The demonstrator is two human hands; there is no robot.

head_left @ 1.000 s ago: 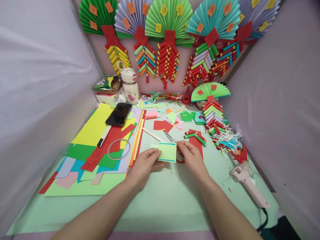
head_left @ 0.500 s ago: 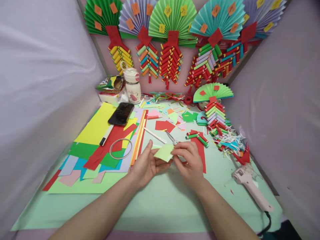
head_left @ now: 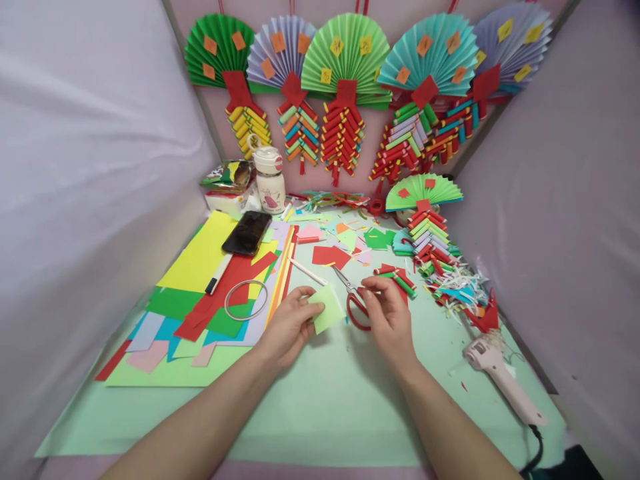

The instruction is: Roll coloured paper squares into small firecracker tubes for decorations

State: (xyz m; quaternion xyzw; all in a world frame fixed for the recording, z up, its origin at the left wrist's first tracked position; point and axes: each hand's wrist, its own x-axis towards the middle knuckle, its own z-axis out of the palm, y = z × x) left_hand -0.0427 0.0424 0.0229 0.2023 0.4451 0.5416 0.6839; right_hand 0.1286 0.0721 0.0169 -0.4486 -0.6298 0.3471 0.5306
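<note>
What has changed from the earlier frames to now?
The right hand has let go of the light green paper and moved right, to the scissors; whether it grips them is unclear. The left hand now holds the paper alone. Phone and glue gun stayed put.

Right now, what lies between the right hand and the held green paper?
In the head view, red-handled scissors lie between the right hand and the green paper.

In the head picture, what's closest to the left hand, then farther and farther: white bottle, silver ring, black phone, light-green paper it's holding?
1. Light-green paper: pinched in the left hand.
2. Silver ring: just to its left.
3. Black phone: farther back, on coloured papers.
4. White bottle: farthest, behind the phone.
</note>
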